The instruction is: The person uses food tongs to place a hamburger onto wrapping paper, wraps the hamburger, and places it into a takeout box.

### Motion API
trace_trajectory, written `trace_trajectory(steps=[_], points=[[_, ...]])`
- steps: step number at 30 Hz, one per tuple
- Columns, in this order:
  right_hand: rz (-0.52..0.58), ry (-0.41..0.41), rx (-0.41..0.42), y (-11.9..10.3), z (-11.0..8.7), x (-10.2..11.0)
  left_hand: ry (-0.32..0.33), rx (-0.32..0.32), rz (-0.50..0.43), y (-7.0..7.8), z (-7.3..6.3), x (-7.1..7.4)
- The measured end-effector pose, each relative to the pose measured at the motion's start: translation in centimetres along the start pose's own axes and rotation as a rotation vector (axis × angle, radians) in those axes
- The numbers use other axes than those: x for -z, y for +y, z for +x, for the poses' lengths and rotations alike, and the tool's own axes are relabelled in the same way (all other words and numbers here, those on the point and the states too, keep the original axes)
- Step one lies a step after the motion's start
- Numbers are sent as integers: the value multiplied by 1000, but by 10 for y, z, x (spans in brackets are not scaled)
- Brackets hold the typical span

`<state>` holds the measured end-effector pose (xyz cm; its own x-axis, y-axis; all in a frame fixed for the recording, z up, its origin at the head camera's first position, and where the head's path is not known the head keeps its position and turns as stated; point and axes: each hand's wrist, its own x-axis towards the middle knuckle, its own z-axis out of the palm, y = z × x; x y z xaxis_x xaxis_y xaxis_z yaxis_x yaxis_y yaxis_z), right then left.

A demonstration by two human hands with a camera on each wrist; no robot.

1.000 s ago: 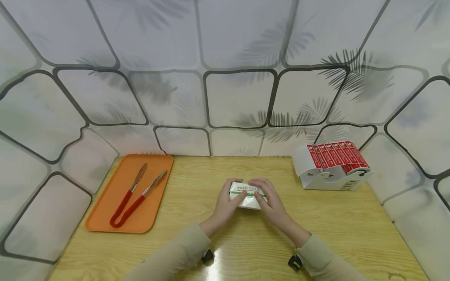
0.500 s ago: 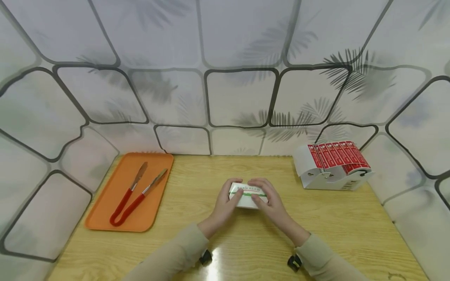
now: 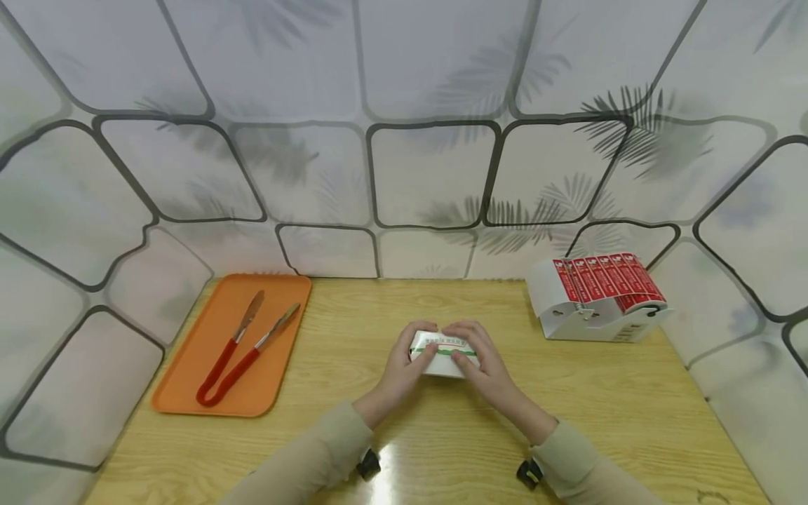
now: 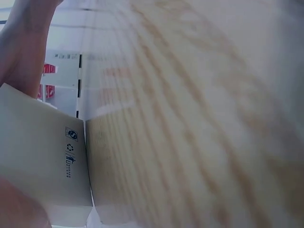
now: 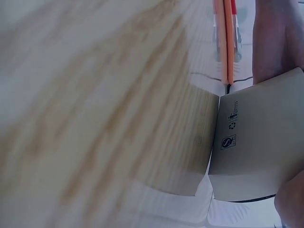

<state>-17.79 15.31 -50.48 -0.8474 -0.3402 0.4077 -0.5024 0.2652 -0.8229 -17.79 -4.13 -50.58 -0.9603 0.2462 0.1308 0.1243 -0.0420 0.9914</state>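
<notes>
A small white box [image 3: 445, 367] with a green stripe and printing on top sits at the middle of the wooden table. My left hand [image 3: 402, 363] grips its left end, the thumb lying over the top. From the right, my right hand [image 3: 491, 363] holds the other end in the same way. In the left wrist view, a plain side of the box [image 4: 38, 147] with small printed marks stands at the table surface. The right wrist view has the box [image 5: 261, 128] close up, its lower edge meeting the table. My fingers on the far side are partly hidden.
To the left lies an orange tray [image 3: 183, 379] bearing red-handled tongs [image 3: 221, 375]. A white open carton [image 3: 587, 330] with a row of red packs [image 3: 606, 277] stands at the back right. A patterned wall covering [image 3: 429, 175] surrounds the table at the back and sides.
Both hands keep their hold on the box. It has shifted very slightly to the left, and the right thumb has slid a little left over its top.
</notes>
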Motion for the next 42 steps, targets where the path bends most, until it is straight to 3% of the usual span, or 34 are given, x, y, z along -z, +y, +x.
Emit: trace_trajectory(steps=[12,18,23,29,42], points=[[-10,-8,-18,0,-2,-1,-24,27,9,1,-4,2],[-26,-37,-23,-3,-3,-1,-115,70,23,4,-4,9],[8,-24,-10,-5,-1,-1,-190,61,36,2,-3,15],[56,11,-41,-6,2,0,-165,58,49,3,-2,15],[57,91,-223,-14,13,0,-75,19,86,4,0,11]])
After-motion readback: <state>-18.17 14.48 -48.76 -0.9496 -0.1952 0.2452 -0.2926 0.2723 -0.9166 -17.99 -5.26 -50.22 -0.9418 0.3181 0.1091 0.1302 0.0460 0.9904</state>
